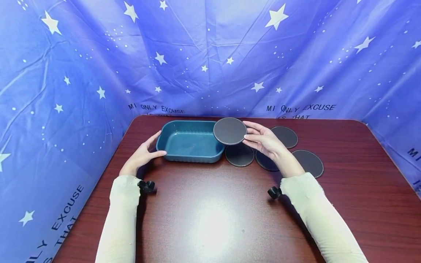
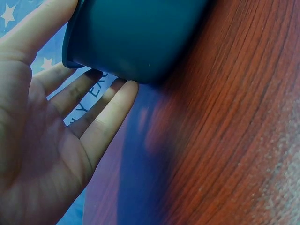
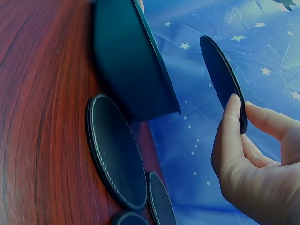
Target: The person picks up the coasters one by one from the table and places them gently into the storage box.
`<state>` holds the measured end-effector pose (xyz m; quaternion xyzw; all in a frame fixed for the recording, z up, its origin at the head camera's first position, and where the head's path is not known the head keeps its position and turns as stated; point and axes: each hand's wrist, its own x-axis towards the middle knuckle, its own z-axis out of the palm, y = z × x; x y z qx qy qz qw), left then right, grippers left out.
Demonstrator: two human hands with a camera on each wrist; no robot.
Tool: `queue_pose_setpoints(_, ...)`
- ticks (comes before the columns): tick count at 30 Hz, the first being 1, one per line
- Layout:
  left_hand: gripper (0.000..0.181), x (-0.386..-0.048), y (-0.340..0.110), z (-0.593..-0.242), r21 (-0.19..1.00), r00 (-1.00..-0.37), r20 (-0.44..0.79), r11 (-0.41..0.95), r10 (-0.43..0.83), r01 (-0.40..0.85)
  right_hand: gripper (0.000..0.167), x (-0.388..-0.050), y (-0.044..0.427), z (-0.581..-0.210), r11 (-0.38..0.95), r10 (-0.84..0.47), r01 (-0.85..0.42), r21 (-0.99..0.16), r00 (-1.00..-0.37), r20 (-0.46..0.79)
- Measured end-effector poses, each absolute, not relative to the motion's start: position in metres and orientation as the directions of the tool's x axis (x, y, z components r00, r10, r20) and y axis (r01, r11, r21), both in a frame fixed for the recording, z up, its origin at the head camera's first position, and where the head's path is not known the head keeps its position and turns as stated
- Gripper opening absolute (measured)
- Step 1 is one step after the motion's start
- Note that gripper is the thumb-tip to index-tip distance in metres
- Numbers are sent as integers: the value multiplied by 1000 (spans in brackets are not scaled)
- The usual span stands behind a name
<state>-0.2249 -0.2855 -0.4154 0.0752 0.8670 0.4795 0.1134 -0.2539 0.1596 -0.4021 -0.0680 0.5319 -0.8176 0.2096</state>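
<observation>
A round black coaster [image 1: 230, 131] with a stitched edge is held up off the table, overlapping the bin's right end in the head view. My right hand [image 1: 264, 142] pinches its right edge between thumb and fingers; the right wrist view shows the coaster [image 3: 220, 77] nearly edge-on. The teal plastic bin [image 1: 194, 158] stands upright on the table, its visible floor bare. At its left end my left hand [image 1: 142, 155] grips the bin, thumb at the front corner and fingers along the outside. In the left wrist view, fingertips touch the bin's outer wall [image 2: 136, 37].
Several more black coasters lie flat right of the bin: one beside its corner [image 1: 240, 155], one partly under the right forearm [image 1: 267, 162], one farther back [image 1: 285, 137] and one to the right [image 1: 309, 163]. Starry blue cloth [image 1: 210, 73] hangs behind the wooden table [image 1: 184, 204].
</observation>
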Motion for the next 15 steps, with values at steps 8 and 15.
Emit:
queue_pose_setpoints(8,85,-225,-285,-416,854,-963,-119,520,242,25,65,-256,139,-401,-317,-422,270,-909,-899,-119)
queue_pose_setpoints(15,86,-225,-285,-416,849,-964,-120,527,239,26,65,-257,119,-398,-314,-433,298,-901,-890,-143)
